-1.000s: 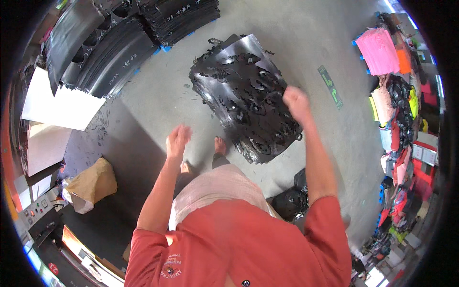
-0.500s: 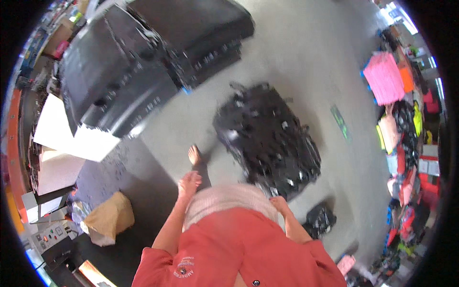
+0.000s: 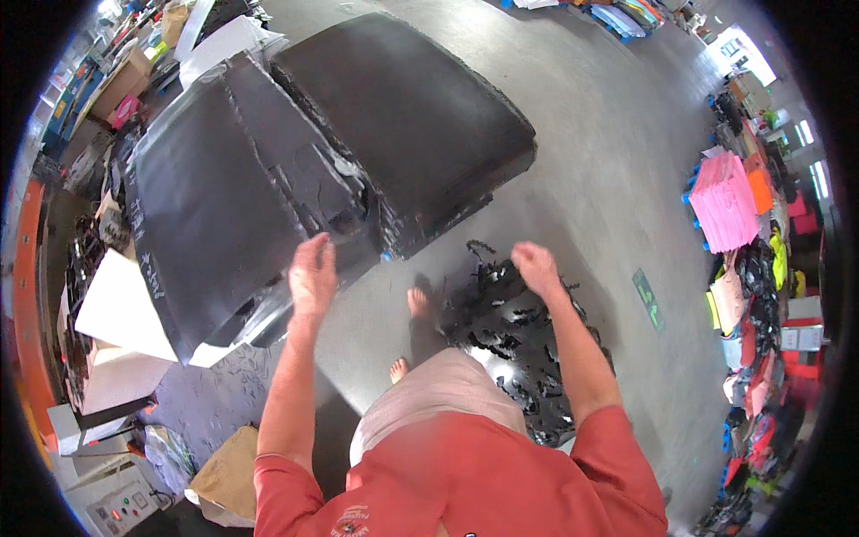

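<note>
My left hand (image 3: 313, 273) is raised in front of a low stack of large black sheets (image 3: 201, 215). Its fingers are apart and I see nothing in them; whether it touches the stack I cannot tell. A second, darker stack of black sheets (image 3: 412, 116) lies beyond, with torn strips between the two. My right hand (image 3: 535, 267) hangs over a heap of shiny black scraps (image 3: 501, 336), its fingers curled in with nothing visible in them. The right forearm and my body hide part of that heap.
White sheets (image 3: 125, 304) jut out at the left, above a brown paper bag (image 3: 228, 474) and a control box with buttons (image 3: 121, 515). On the right stand a pile of pink sheets (image 3: 723, 204) and a row of coloured materials. A green marking (image 3: 648, 300) is on the floor.
Both my hands have risen and reached forward from beside my waist. I have come closer to the black stacks, and the scrap heap now lies partly behind my right arm.
</note>
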Demonstrator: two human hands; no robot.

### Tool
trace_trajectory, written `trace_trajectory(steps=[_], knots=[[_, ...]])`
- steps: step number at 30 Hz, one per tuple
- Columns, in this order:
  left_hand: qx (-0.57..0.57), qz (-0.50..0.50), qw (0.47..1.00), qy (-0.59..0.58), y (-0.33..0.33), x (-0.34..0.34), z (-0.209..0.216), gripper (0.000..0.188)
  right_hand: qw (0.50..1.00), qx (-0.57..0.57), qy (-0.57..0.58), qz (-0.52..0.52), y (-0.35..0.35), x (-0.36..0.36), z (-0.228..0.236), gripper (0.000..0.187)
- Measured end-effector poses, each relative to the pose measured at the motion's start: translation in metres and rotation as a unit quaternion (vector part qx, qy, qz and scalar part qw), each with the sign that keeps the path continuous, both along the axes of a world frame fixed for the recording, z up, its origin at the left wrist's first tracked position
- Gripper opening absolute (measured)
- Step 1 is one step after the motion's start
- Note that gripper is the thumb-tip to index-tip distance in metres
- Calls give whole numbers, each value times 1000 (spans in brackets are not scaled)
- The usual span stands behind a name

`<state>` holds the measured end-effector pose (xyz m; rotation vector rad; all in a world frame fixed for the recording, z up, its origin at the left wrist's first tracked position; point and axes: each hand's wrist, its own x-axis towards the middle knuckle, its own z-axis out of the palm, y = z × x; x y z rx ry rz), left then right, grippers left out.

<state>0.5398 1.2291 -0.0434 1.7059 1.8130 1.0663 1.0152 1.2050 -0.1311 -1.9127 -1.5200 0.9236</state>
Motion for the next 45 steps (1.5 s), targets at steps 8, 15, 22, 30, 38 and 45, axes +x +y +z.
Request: trace_trajectory(steps=[8,15,22,30,38,45], knots=[[-22,93,956,277,189,-79,-43,53,965,138,-206,-82,341,26,-23,57],[-67,112,927,351,208,-78,-68,60,927,21,-363,-95,426,25,-51,80],[-78,111,933,334,215,-72,-58,64,924,-43,-339,-171,450,39,-36,93],[-78,113,933,332,214,-75,-61,65,905,-51,-401,-133,461,57,-32,76],[-77,122,935,325,218,-71,-59,64,933,-10,-359,-21,461,34,11,49],[-49,128,946,295,210,-79,-69,60,993,31,-69,94,412,-112,143,38]])
